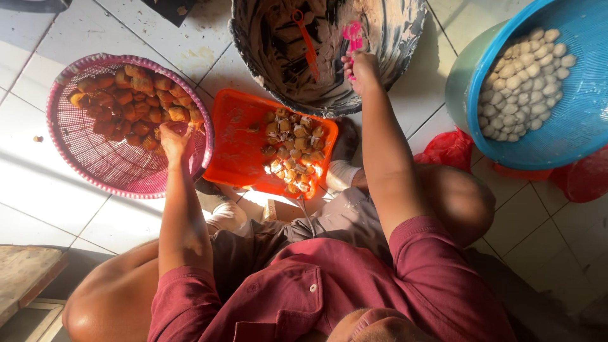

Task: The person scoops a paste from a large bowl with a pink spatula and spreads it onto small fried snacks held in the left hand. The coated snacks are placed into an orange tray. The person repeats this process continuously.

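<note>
Two hands at work, both reckoned from the orange rectangular plastic tray (235,142) on the tiled floor (38,183). Left hand (173,138): just left of the tray, fingers closed on a brown fried tofu puff (179,115) at the near edge of the heap in the round pink plastic mesh basket (101,164). Right hand (361,66): beyond the tray, gripping a pink plastic spoon (353,33), long axis pointing away, inside the large paste-smeared basin (405,31). Tray holds small stuffed tofu pieces (294,149), spongy, cube-like. Far right: blue plastic colander (570,126) of smooth pale balls (522,79).
</note>
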Action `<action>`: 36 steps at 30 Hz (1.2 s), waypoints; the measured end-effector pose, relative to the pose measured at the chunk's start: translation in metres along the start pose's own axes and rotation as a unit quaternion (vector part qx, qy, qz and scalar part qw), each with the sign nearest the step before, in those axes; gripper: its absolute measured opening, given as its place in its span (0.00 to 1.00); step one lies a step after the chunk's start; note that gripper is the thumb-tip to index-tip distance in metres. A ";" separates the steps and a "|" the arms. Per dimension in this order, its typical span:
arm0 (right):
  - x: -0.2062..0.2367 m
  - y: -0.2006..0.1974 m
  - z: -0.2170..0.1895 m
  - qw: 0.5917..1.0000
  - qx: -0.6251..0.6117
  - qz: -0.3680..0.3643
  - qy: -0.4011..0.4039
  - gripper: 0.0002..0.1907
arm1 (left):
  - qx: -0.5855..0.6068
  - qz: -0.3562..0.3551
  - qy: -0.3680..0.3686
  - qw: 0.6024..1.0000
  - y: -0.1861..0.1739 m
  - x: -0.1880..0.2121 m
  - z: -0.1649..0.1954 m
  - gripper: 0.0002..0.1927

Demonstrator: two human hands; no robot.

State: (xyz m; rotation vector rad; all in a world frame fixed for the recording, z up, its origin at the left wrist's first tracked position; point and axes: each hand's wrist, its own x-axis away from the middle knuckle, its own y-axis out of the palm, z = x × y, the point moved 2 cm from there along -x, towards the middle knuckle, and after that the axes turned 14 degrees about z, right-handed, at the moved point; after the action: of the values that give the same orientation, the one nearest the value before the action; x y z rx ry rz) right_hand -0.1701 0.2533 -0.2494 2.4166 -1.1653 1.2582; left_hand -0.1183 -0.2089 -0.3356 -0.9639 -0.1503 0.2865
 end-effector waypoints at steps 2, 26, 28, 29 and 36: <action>-0.018 0.005 0.001 0.998 -0.048 0.004 0.030 0.09 | 0.014 0.012 -0.044 0.999 0.006 -0.003 0.000 0.45; -0.053 0.029 -0.045 0.962 -0.047 -0.157 -0.217 0.08 | 0.044 0.128 -0.173 0.976 0.022 -0.008 -0.004 0.16; -0.041 0.024 -0.047 0.950 -0.039 -0.198 -0.237 0.07 | 0.090 0.149 -0.175 0.969 0.013 -0.003 -0.002 0.15; -0.034 0.020 -0.046 0.949 -0.016 -0.201 -0.243 0.07 | 0.091 0.160 -0.165 0.969 0.007 -0.001 0.001 0.15; 0.039 -0.007 -0.076 0.910 -0.034 -0.316 -0.268 0.03 | 0.193 0.192 -0.214 0.938 -0.041 0.016 0.041 0.13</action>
State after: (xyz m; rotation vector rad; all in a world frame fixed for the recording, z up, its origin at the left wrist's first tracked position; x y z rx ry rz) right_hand -0.1990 0.2730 -0.1708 2.8147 -0.3984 0.3646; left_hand -0.1064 -0.1934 -0.2789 -0.5206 -0.2910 0.8569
